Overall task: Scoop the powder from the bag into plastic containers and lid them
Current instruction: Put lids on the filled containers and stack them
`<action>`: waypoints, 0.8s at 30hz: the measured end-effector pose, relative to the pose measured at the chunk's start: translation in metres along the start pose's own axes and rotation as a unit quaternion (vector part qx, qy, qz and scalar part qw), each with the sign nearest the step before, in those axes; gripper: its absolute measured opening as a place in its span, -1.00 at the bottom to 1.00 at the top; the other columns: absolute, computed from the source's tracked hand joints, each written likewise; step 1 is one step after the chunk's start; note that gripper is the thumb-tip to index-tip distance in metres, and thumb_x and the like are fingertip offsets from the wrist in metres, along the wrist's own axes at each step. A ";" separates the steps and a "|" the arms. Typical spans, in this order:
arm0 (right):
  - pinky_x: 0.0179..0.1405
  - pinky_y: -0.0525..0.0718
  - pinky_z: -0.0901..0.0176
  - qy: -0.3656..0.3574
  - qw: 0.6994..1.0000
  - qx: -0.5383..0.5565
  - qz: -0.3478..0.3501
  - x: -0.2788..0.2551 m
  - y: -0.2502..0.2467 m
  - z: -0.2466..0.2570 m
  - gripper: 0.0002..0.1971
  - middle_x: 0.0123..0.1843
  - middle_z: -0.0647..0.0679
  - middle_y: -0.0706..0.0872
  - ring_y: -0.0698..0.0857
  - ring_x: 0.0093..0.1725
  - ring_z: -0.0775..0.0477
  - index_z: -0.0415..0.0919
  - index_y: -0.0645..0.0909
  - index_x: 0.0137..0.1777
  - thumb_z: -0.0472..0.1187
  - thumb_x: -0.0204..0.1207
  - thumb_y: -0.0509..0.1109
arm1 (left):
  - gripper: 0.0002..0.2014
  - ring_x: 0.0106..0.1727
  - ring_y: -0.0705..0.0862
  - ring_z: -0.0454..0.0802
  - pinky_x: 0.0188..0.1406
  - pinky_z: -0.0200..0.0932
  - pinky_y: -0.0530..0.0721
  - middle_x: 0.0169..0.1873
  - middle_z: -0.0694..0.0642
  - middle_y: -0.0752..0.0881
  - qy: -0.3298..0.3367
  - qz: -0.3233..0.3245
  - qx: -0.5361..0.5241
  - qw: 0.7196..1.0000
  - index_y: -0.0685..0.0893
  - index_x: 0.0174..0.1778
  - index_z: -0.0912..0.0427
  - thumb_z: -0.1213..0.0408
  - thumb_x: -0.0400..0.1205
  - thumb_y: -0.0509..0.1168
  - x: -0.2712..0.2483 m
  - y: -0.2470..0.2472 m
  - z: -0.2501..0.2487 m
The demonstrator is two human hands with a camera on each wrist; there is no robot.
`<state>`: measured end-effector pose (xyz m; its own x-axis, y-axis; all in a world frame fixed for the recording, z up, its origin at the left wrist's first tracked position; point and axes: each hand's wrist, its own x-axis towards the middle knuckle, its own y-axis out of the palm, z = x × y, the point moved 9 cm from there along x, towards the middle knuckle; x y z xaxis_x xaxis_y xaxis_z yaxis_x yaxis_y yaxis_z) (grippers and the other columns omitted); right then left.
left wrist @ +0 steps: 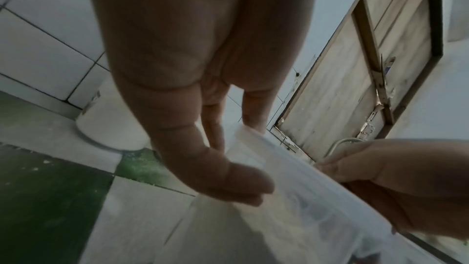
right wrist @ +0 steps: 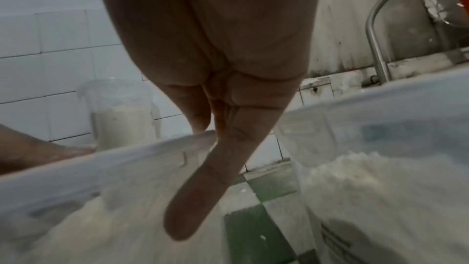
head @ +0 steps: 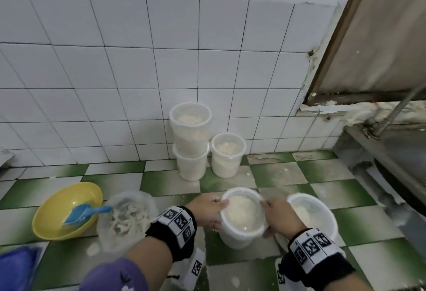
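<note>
Nearest the wearer, on the green-and-white checked floor (head: 272, 171): one white plastic container (head: 239, 235) filled with pale powder, clear lid (head: 243, 212) lying on its rim. Left hand (head: 208, 212) grips the lid's left edge, thumb on top and fingers under the rim; right hand (head: 280, 218) grips the right edge likewise. Hands apart, one on each side of the container.
Just right of it, partly behind the right hand: second container (head: 315, 212), lidded, powder inside.
Left of the left wrist: clear bag (head: 125, 219) holding clumped powder, mouth open.
Touching the bag's left side: yellow bowl (head: 57, 207), blue scoop (head: 84, 212) resting in it, handle toward the bag.
Far, against the white tiled wall (head: 115, 71): stack of two containers (head: 191, 141), filled and lidded; single lidded container (head: 228, 154) just beside on the right.
</note>
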<state>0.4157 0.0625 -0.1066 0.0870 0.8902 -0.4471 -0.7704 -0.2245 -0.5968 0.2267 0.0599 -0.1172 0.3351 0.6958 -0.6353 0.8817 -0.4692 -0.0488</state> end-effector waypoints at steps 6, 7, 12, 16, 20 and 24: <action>-0.45 0.77 0.02 -0.002 0.997 0.082 -0.011 -0.002 0.002 -0.001 -0.82 -0.21 -0.24 0.74 0.76 -0.48 -0.19 -0.28 0.57 -0.07 -0.20 0.67 0.20 | -0.69 -0.46 0.55 -0.02 -0.55 -0.24 0.62 -0.22 0.22 0.57 -0.012 -0.066 -0.055 0.996 0.57 0.25 0.32 0.14 0.75 0.19 0.010 -0.006 0.001; -0.43 0.77 0.02 0.000 0.996 0.092 -0.010 0.000 0.002 -0.001 -0.85 -0.21 -0.24 0.74 0.76 -0.47 -0.20 -0.27 0.56 -0.06 -0.23 0.65 0.20 | -0.70 -0.50 0.48 -0.04 -0.56 -0.25 0.55 -0.26 0.20 0.52 -0.009 -0.075 -0.066 0.995 0.58 0.21 0.33 0.16 0.75 0.18 0.011 -0.006 0.000; -0.48 0.73 0.13 -0.025 0.989 0.145 -0.014 0.003 -0.015 0.018 -0.85 -0.23 -0.26 0.77 0.74 -0.48 -0.13 -0.33 0.59 0.06 -0.35 0.60 0.22 | -0.73 -0.36 0.57 -0.03 -0.46 -0.26 0.62 -0.22 0.18 0.61 0.046 -0.159 -0.013 0.986 0.66 0.14 0.21 0.14 0.75 0.13 0.001 -0.020 -0.028; -0.42 0.71 0.12 -0.072 0.978 0.191 -0.036 0.000 -0.046 0.056 -0.90 -0.26 -0.23 0.76 0.73 -0.47 -0.06 -0.29 0.62 0.00 -0.34 0.60 0.27 | -0.77 -0.27 0.63 0.01 -0.14 -0.06 0.78 -0.22 0.13 0.67 0.093 -0.192 -0.038 0.976 0.67 0.06 0.18 0.14 0.74 0.16 -0.012 -0.034 -0.067; -0.16 0.79 -0.10 -0.116 0.964 0.227 -0.079 0.013 -0.087 0.095 -0.92 -0.19 -0.30 0.78 0.74 -0.33 -0.18 -0.30 0.68 -0.04 -0.33 0.56 0.35 | -0.75 -0.23 0.59 0.06 -0.09 -0.03 0.69 -0.11 0.20 0.65 0.159 -0.220 -0.100 0.957 0.67 0.16 0.26 0.20 0.73 0.19 -0.021 -0.049 -0.119; -0.14 0.78 -0.02 -0.158 0.944 0.270 -0.101 0.031 -0.119 0.129 -0.88 -0.17 -0.28 0.78 0.71 -0.33 -0.15 -0.34 0.70 0.00 -0.33 0.50 0.43 | -0.81 -0.22 0.58 -0.08 -0.08 -0.10 0.70 -0.17 0.07 0.61 0.213 -0.220 -0.119 0.944 0.63 0.14 0.17 0.21 0.75 0.15 -0.023 -0.057 -0.167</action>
<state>0.4283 0.1684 0.0365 0.1391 0.9862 -0.0895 -0.9756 0.1210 -0.1831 0.2242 0.1615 0.0283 -0.0228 0.9745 -0.2232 0.9994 0.0167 -0.0289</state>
